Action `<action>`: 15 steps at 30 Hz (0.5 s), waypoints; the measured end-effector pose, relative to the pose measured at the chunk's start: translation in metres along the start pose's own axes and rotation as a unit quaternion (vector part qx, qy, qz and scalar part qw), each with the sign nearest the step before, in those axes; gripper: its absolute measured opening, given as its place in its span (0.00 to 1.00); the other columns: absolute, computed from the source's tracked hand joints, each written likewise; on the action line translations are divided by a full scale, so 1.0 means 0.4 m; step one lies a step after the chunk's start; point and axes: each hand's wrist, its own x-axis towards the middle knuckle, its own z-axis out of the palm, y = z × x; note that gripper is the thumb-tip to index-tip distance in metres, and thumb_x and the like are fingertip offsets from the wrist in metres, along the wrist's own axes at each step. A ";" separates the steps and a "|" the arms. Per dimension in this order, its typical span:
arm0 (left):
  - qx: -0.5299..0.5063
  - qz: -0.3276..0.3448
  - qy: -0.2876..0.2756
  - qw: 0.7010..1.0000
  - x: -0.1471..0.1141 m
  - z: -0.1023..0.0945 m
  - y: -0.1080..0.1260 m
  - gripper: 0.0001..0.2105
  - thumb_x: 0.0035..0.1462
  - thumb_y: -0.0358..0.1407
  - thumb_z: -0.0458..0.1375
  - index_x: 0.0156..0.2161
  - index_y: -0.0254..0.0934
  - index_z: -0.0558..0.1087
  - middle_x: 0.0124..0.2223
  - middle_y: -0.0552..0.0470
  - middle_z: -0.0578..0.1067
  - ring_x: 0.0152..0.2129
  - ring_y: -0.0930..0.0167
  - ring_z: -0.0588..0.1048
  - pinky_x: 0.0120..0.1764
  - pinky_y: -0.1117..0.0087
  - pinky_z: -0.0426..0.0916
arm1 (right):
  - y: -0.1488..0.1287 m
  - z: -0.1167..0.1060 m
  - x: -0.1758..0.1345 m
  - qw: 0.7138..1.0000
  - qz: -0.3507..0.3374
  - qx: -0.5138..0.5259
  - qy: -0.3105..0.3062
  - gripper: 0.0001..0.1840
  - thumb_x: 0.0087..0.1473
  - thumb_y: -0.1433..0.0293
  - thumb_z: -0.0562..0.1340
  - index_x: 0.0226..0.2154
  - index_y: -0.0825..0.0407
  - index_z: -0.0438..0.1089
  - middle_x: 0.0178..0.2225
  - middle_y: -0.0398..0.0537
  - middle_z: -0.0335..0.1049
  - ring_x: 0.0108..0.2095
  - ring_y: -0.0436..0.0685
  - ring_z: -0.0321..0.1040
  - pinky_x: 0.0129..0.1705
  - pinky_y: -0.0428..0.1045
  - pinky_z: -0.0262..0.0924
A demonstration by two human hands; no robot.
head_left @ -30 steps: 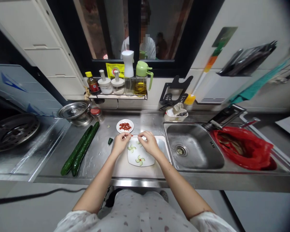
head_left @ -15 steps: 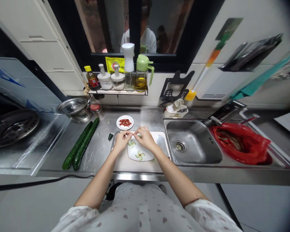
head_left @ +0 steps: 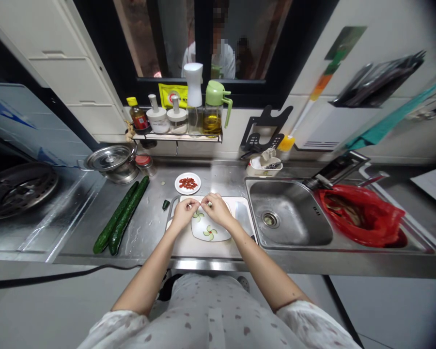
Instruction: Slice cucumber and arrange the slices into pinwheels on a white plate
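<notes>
My left hand [head_left: 183, 213] and my right hand [head_left: 216, 209] meet fingertip to fingertip above the far part of a white plate [head_left: 220, 224]. Both are closed in a pinch; whatever lies between the fingertips is too small to make out. On the plate, green slices form pinwheels, the nearest one [head_left: 210, 233] with a red centre. Fingers partly cover the plate's far side. Beneath it lies a pale cutting board [head_left: 189, 249], with a knife blade [head_left: 242, 213] on its right. Just beyond my hands, a small white dish [head_left: 177, 188] holds chopped red bits [head_left: 188, 183].
Two cucumbers [head_left: 129, 218] lie left, and a dark green cut end [head_left: 165, 205] sits beside the board. A lidded pot [head_left: 112, 162] and a red-lidded jar [head_left: 145, 165] stand behind. The sink [head_left: 290, 213] and a red bag [head_left: 363, 218] are right.
My hands stay pinched over the plate, with only slight finger movement. The view has shifted a little.
</notes>
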 end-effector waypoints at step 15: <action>0.091 -0.050 0.031 0.994 -0.008 -0.002 -0.082 0.09 0.52 0.38 0.57 0.36 0.38 0.77 0.31 0.52 0.76 0.25 0.72 0.70 0.31 0.73 0.60 | 0.057 0.083 -0.002 0.990 0.123 0.028 -0.060 0.05 0.51 0.74 0.59 0.27 0.52 0.70 0.25 0.41 0.69 0.28 0.49 0.62 0.31 0.43 0.51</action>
